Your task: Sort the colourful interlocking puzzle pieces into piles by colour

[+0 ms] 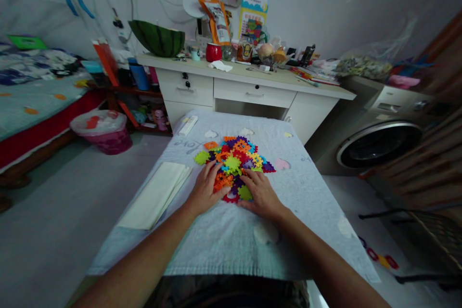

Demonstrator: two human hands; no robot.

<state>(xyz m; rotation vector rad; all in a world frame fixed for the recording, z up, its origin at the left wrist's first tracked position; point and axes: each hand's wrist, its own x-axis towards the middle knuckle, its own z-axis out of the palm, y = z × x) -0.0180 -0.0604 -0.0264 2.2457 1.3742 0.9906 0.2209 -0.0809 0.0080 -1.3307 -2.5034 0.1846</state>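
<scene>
Pile of multicoloured toothed pieces (236,160) at centre of frame, on pale blue cloth (314,221). Left hand (205,187) at pile's lower-left edge, right hand (263,193) at lower-right; both open, thumbs spread from fingers.

Smooth plastic gear pieces (233,163) at the fingers (253,176), matt fabric tablecloth (306,207) beneath them, satin metallic washing machine (364,116) with glossy door (382,147) far right of the fingers

Cut watermelon (159,41) on white desk (249,92), grey washing machine (361,115), pink bin (111,142) near bed (39,96)
</scene>
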